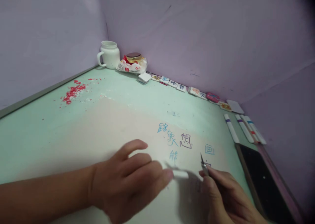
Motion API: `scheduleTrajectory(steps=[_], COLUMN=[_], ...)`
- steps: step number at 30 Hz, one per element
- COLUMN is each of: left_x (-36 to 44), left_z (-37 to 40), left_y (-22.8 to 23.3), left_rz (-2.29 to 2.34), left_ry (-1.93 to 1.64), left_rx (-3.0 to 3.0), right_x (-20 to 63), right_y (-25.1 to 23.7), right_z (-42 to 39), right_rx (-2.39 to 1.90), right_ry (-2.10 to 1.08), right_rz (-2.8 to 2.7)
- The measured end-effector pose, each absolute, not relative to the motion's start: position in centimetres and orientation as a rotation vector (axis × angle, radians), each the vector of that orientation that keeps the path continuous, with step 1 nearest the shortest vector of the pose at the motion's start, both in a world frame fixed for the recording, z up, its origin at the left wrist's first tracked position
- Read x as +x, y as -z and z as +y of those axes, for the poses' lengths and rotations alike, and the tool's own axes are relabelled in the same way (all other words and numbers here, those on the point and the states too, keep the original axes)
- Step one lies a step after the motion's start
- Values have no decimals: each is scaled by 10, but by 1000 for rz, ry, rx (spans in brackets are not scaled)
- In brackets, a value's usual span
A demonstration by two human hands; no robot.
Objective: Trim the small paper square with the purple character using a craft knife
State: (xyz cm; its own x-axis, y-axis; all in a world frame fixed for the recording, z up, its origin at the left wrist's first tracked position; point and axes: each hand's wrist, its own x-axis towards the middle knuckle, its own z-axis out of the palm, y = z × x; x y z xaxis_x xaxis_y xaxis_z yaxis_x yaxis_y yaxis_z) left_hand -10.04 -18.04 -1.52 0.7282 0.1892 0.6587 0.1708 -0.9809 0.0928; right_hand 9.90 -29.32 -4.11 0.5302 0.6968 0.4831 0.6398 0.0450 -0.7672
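My left hand (128,181) lies palm down on the pale green desk (36,132), fingers spread, with a fingertip touching a small white block (180,174). My right hand (226,197) grips a thin craft knife (203,165), blade tip pointing up and away, just right of the block. Blue and dark Chinese characters (176,140) are written on the desk surface beyond both hands.
A white mug (109,54) and a gold-lidded jar in a plastic bag (133,64) stand in the far corner. Several small lettered tiles (172,83) line the back wall. Several white markers (243,129) and a dark tablet (263,181) lie right. Red crumbs (72,91) lie far left.
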Motion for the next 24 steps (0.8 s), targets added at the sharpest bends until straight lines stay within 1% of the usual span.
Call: scheduleTrajectory(steps=[4, 8, 12, 17, 24], left_x=[-94, -92, -94, -94, -91], left_z=[-175, -174, -174, -173, -172], left_y=[6, 5, 17, 29, 26], left_rz=[183, 92, 189, 415, 468], left_ry=[-880, -949, -957, -652, -479], left_rx=[2931, 2887, 2904, 2560, 2456], right_x=[104, 104, 103, 105, 108], right_y=[46, 48, 47, 47, 49], right_z=[-293, -292, -290, -289, -290], right_rx=[-1644, -1617, -1599, -1641, -1664], right_ry=[-38, -17, -26, 6, -32], right_rz=[-1160, -1164, -1174, -1197, -1185])
